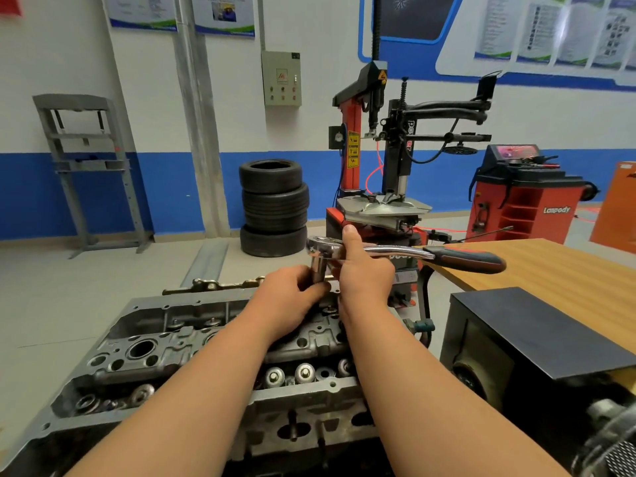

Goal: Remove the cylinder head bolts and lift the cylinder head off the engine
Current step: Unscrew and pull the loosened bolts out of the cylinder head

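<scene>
The grey cylinder head (144, 352) lies in front of me on the engine, its valve springs and bolt holes exposed. Above its far right end I hold a chrome ratchet wrench (385, 252) with a black and red handle pointing right. A long socket (318, 266) hangs straight down from the ratchet's head. My left hand (292, 297) grips the lower part of that socket. My right hand (361, 270) grips the ratchet just behind its head, thumb raised over the top. The bolt under the socket is hidden by my hands.
A wooden table (550, 270) stands to the right with a black box (537, 339) in front of it. Beyond are a stack of tyres (273, 208), a red tyre changer (375, 166), a red wheel balancer (523, 197) and a grey press frame (89, 166).
</scene>
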